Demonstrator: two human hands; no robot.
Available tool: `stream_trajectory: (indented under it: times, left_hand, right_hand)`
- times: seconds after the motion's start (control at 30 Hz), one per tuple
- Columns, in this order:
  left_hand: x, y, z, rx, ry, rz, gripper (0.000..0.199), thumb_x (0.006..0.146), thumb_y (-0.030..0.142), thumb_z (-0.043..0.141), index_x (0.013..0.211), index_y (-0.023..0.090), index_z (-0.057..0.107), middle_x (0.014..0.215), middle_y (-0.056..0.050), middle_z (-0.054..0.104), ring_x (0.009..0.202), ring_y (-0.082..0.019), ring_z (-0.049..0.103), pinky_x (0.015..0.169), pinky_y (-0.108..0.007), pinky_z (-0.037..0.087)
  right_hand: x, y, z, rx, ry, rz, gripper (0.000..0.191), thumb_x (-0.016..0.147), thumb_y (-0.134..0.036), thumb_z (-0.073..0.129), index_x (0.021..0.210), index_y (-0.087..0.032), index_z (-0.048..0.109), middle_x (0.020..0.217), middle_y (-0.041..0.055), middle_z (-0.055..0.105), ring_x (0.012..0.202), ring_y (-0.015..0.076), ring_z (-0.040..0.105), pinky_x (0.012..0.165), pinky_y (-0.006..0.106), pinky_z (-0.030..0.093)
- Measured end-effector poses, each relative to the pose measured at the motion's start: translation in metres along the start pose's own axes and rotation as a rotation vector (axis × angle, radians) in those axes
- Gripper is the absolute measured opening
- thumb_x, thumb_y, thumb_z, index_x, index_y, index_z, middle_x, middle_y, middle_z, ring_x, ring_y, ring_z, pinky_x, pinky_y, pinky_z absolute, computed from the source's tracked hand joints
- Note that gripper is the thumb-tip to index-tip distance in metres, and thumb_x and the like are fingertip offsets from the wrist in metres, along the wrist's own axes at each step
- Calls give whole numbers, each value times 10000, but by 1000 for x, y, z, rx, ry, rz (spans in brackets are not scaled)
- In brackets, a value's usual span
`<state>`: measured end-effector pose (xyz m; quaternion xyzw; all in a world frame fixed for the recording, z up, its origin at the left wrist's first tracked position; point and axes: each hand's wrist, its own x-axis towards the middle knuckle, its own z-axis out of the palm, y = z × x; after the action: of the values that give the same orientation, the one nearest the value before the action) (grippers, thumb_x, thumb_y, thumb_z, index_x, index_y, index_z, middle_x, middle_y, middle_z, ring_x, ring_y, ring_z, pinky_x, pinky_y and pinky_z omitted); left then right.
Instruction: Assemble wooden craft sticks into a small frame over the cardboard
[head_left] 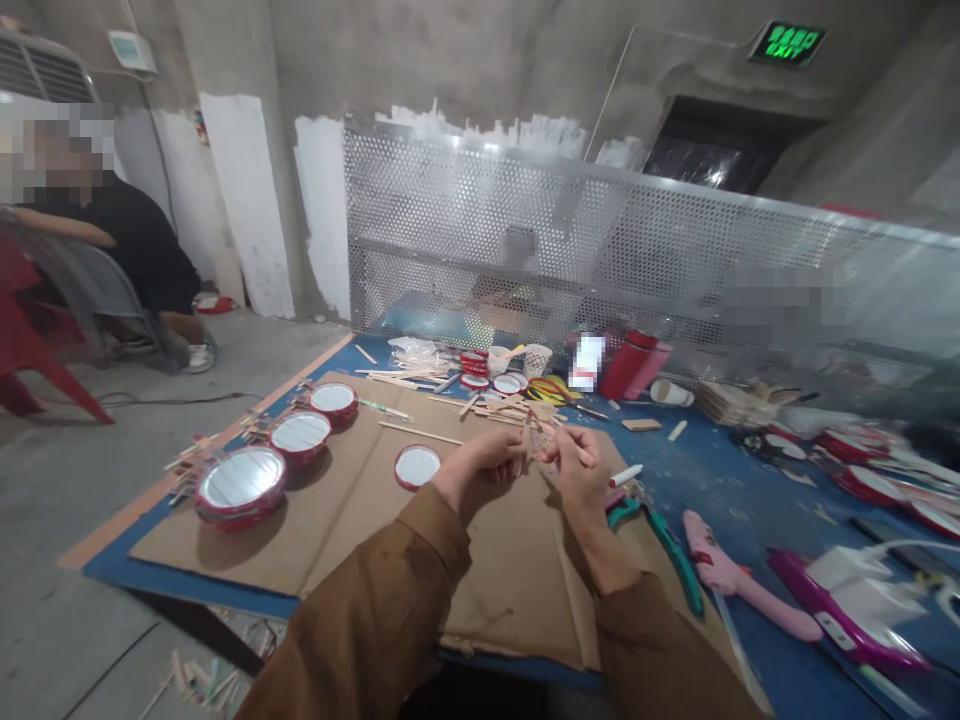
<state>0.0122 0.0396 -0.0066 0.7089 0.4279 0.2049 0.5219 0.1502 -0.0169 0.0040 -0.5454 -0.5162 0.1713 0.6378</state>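
Note:
Over the brown cardboard sheet [360, 540], my left hand [491, 465] and my right hand [581, 465] are close together with fingers pinched. Between their fingertips is a small, thin piece, too small and blurred to name. A round red-rimmed disc with a pale face [417, 466] lies on the cardboard left of my left hand. Just right of my right hand are a white pen with a red end [627, 476] and teal-handled pliers [667, 550], partly hidden by the hand. Thin wooden sticks [510, 408] lie scattered beyond my hands.
Stacked red-rimmed discs [241, 480] stand along the left edge. A pink glue gun [739, 580] and a purple power strip [847, 610] lie at right. Red bottle [628, 366], paper cups [537, 358] and a perforated metal screen [465, 230] are behind. A person [135, 230] sits at far left.

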Motion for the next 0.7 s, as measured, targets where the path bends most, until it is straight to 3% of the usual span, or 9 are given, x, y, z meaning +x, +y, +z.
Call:
stream_trajectory:
  times: [0.2, 0.43, 0.7]
  left_hand:
    - [1, 3, 1, -7, 15, 14, 340, 958, 202, 449, 632, 157, 537, 481, 3, 486, 386, -84, 413, 447, -208, 307]
    - [0, 2, -2, -105, -33, 42, 318, 963, 265, 491, 667, 159, 545, 485, 11, 487, 403, -72, 419, 442, -182, 310]
    - [5, -3, 3, -107, -2, 51, 347, 973, 286, 476, 662, 154, 558, 467, 14, 463, 393, -75, 398, 435, -190, 297]
  right_hand:
    - [2, 9, 5, -150, -119, -103, 371, 845, -610, 578, 750, -253, 610, 573, -1, 633, 619, 203, 617, 676, 320, 495]
    - [0, 9, 6, -143, -133, -67, 386, 855, -625, 572, 806, -246, 623, 587, -5, 640, 615, 200, 612, 649, 311, 494]
    - [-1, 10, 7, -137, -179, -76, 375, 861, -603, 602, 850, -231, 648, 651, 6, 667, 626, 196, 626, 656, 308, 489]
